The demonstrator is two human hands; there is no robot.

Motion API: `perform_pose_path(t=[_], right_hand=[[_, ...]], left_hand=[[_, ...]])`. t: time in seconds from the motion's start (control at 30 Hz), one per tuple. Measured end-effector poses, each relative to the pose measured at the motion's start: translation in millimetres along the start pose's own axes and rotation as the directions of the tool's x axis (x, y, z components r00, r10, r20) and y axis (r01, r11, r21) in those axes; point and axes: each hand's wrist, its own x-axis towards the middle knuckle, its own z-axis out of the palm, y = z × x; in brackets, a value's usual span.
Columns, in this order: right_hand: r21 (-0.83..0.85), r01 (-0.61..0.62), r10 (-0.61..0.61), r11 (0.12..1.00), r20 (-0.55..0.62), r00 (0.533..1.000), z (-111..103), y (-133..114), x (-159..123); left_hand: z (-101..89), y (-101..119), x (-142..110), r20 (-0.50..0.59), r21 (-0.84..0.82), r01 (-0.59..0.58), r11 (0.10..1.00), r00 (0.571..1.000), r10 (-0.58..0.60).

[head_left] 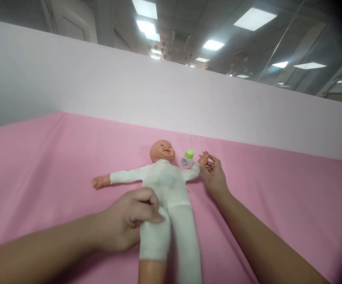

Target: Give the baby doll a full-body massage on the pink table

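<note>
A baby doll (181, 227) in a pale whitish suit lies on its back, arms spread and bare head at the far end. My left hand (129, 217) is over the top of its leg on the left side, fingers curled in and closed on the clothed thigh; motion blurs the fingertips a little. With the thumb and fingers of my right hand (215, 177), I pinch the doll's wrist on the right side, and that arm is bent up. Close to this wrist is a small clear bottle (186, 161) with a green cap and a printed label.
A pink cover (277, 205) is spread under the doll, with soft folds in it. Behind it rises a plain white panel (159, 94). Glass above the panel shows ceiling lights (255, 19) and small heart shapes.
</note>
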Motion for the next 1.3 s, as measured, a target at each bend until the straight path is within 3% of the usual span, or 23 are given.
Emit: perform_pose_path(t=[0.1, 0.2, 0.33, 0.43, 0.47, 0.53, 0.57, 0.63, 0.73, 0.8, 0.9, 1.03, 1.17, 1.23, 1.3], right_hand=[[-0.092, -0.157, 0.151, 0.983, -0.060, 0.987, -9, 14, 10], [-0.263, -0.192, 0.179, 0.946, -0.073, 0.981, -13, 21, 13], [-0.420, 0.018, -0.018, 0.908, 0.003, 1.000, -9, 7, 2], [-0.364, 0.200, -0.156, 0.910, 0.146, 0.977, 0, -17, -16], [-0.304, 0.256, -0.184, 0.918, 0.248, 0.951, 3, -25, -23], [-0.159, 0.373, -0.262, 0.914, 0.470, 0.843, 8, -39, -36], [-0.096, 0.408, -0.293, 0.908, 0.550, 0.782, 10, -44, -41], [-0.018, 0.441, -0.330, 0.897, 0.637, 0.697, 13, -50, -48], [-0.031, 0.450, -0.316, 0.893, 0.670, 0.672, 15, -53, -53], [-0.080, 0.463, -0.288, 0.883, 0.686, 0.668, 17, -52, -56], [-0.125, 0.535, -0.293, 0.835, 0.723, 0.626, 21, -52, -63], [-0.162, 0.718, -0.403, 0.677, 0.735, 0.546, 27, -56, -76], [-0.208, 0.816, -0.474, 0.539, 0.725, 0.499, 26, -67, -91], [-0.161, 0.863, -0.540, 0.478, 0.721, 0.434, 25, -74, -99], [-0.052, 0.914, -0.625, 0.402, 0.714, 0.316, 26, -82, -108]], left_hand=[[7.2, 10, 0, 0.128, -0.017, -0.017, 1.000, 0.992, 0.019], [9.3, 11, 0, 0.214, 0.051, -0.028, 0.998, 0.977, 0.016], [4.1, 10, -2, 0.251, 0.045, -0.002, 0.999, 0.968, -0.010], [-6.2, 5, -2, 0.311, -0.082, 0.078, 0.994, 0.949, -0.049], [-10.1, 2, -2, 0.355, -0.145, 0.128, 0.981, 0.932, -0.069], [-16.9, -9, -2, 0.393, -0.250, 0.273, 0.929, 0.905, -0.161], [-19.3, -17, -2, 0.371, -0.277, 0.362, 0.890, 0.895, -0.248], [-22.1, -33, -2, 0.214, -0.262, 0.508, 0.820, 0.859, -0.464], [-23.9, -51, -1, -0.065, -0.079, 0.629, 0.773, 0.771, -0.634], [-26.3, -55, 0, -0.168, 0.049, 0.661, 0.748, 0.744, -0.647], [-31.4, -50, 4, -0.225, 0.140, 0.676, 0.724, 0.733, -0.641], [-33.9, -48, 6, -0.271, 0.198, 0.699, 0.688, 0.713, -0.647], [-30.3, -61, 3, -0.373, 0.346, 0.714, 0.608, 0.700, -0.610], [-28.7, -68, 1, -0.419, 0.409, 0.721, 0.560, 0.693, -0.587], [-28.2, -74, 0, -0.434, 0.442, 0.723, 0.530, 0.690, -0.579]])
